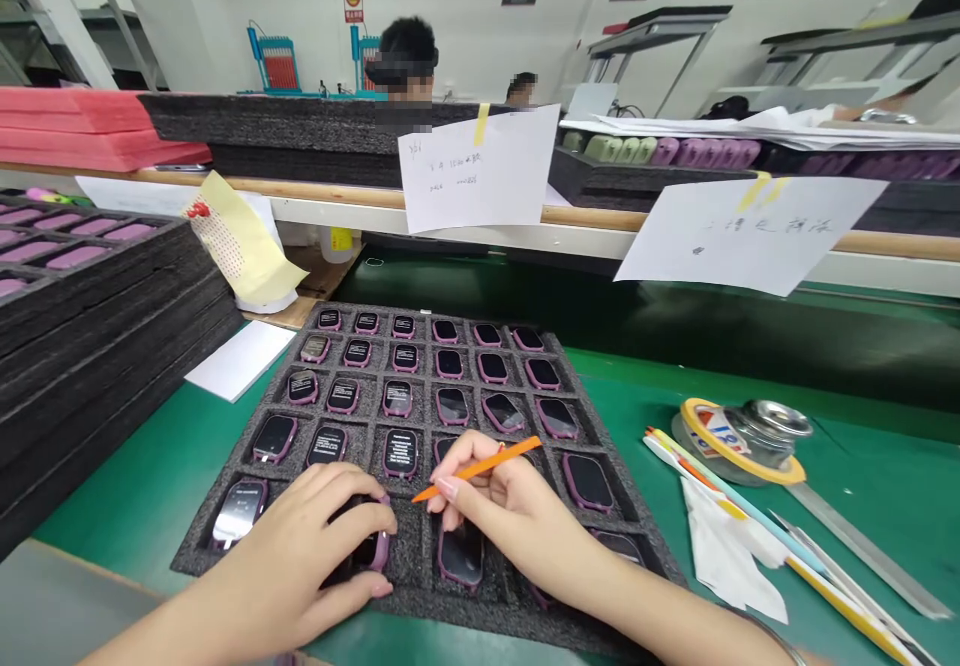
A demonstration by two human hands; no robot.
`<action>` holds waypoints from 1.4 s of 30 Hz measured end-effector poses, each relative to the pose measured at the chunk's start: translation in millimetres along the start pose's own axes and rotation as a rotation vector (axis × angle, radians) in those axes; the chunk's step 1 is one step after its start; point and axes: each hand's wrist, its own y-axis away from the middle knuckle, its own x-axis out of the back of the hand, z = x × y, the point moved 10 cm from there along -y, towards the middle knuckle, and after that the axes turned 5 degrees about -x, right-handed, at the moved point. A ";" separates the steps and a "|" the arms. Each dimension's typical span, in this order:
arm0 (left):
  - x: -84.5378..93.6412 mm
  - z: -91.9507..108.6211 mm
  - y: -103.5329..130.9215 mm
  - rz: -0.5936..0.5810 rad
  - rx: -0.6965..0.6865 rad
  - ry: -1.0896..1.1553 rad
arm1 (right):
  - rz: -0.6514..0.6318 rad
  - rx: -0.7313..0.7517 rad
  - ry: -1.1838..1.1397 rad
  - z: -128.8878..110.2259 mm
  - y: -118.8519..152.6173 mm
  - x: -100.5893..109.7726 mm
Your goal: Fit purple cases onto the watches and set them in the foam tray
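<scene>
A black foam tray (420,521) with rows of compartments lies before me, filled with purple-framed smartwatch bodies. Several of the lit screens, such as this watch screen (401,453), show white text; others are dark. In the front part of the tray, my left hand (326,531) has its fingers and thumb around the edges of a purple watch (379,544), partly covered by the fingers. Between the thumb and fingers of my right hand (491,491) is a slim orange pointed stick (480,468), its tip directed left toward that watch. Below the right hand sits a dark-screened watch (461,553).
Stacked black foam trays (112,346) rise on the left. To the right lie a glass jar with yellow tape (739,441), a metal ruler (870,546), pens and a white tissue (731,556). A shelf with hanging paper notes (480,181) crosses behind; people are beyond it.
</scene>
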 end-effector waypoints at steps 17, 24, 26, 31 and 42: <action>7.6 -13.6 10.9 0.197 0.087 0.099 | -0.056 0.058 0.086 13.7 -5.9 -34.1; 0.6 -16.2 11.6 0.168 0.106 0.143 | -0.040 0.072 0.126 15.7 -4.9 -33.0; 3.4 -14.5 9.2 0.157 0.105 0.146 | -0.034 0.074 0.139 16.7 -4.5 -32.8; 19.3 -19.5 9.5 0.146 0.129 0.009 | -0.022 0.082 0.151 18.4 -4.0 -31.3; 31.8 -29.8 46.9 0.129 0.087 -0.050 | -0.027 0.054 0.098 8.1 -17.5 -38.1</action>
